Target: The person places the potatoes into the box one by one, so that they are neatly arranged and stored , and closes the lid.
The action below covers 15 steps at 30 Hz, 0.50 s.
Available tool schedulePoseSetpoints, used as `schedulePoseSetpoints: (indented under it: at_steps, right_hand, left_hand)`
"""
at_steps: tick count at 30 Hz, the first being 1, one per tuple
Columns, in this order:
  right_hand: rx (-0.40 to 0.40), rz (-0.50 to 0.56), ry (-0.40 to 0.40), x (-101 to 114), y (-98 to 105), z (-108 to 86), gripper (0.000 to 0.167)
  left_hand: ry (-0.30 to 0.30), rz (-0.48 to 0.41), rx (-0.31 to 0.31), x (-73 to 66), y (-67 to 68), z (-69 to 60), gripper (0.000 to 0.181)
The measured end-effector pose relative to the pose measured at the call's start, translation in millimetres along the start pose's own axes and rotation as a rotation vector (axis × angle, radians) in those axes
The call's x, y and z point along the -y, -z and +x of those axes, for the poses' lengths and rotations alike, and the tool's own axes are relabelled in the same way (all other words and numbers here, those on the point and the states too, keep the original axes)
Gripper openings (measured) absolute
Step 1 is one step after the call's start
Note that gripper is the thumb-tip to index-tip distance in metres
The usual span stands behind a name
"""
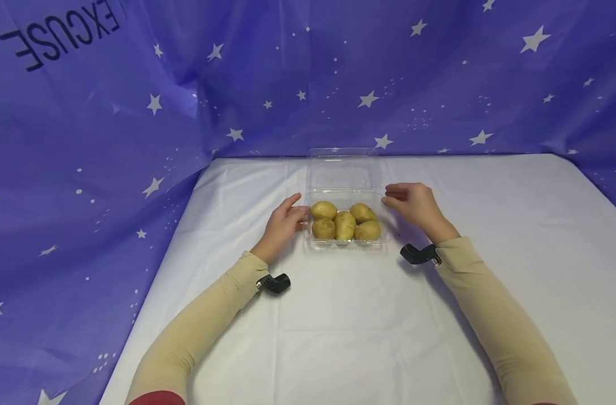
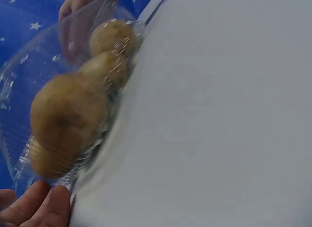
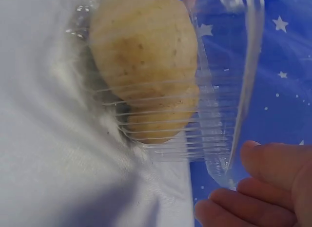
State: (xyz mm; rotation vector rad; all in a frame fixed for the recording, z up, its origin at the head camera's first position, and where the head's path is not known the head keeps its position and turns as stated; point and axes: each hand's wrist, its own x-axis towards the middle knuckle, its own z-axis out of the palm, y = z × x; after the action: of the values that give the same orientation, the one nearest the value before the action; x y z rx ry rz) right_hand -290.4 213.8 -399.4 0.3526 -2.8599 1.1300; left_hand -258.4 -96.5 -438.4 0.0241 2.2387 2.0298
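A clear plastic clamshell container [image 1: 343, 175] stands on the white-covered table with its lid raised at the back. Several potatoes [image 1: 345, 226] lie in its base. My left hand [image 1: 281, 226] is at the container's left side, fingers extended and fingertips at the wall. On the other side, my right hand [image 1: 418, 208] is beside the right wall, with thumb and fingers apart. In the right wrist view, a gap shows between the thumb [image 3: 258, 156] and the fingers, close to the container's corner. The left wrist view shows left fingertips [image 2: 51, 207] near the ribbed wall.
A white cloth [image 1: 338, 337] covers the table. Blue star-patterned sheeting [image 1: 287, 73] hangs behind it and along the left. A black wrist device [image 1: 276, 283] is on the left sleeve and another black device [image 1: 418, 254] on the right one.
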Motion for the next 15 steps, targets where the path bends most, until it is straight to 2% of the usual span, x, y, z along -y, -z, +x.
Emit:
schedulePoseSetpoints:
  at_steps: [7, 11, 15]
  right_hand:
    - [0.08, 0.081, -0.117, 1.0, -1.6, 15.5, 0.05]
    - [0.11, 0.14, -0.178, -2.1, -0.4, 25.1, 0.052]
    - [0.137, 0.26, -0.228, -3.2, -0.4, 33.7, 0.053]
  left_hand:
    - [0.103, -0.046, -0.027, -11.9, 6.5, 34.4, 0.049]
    - [0.111, -0.039, -0.027, -16.7, 6.7, 50.0, 0.044]
    - [0.108, -0.025, -0.06, -19.2, 5.7, 61.9, 0.039]
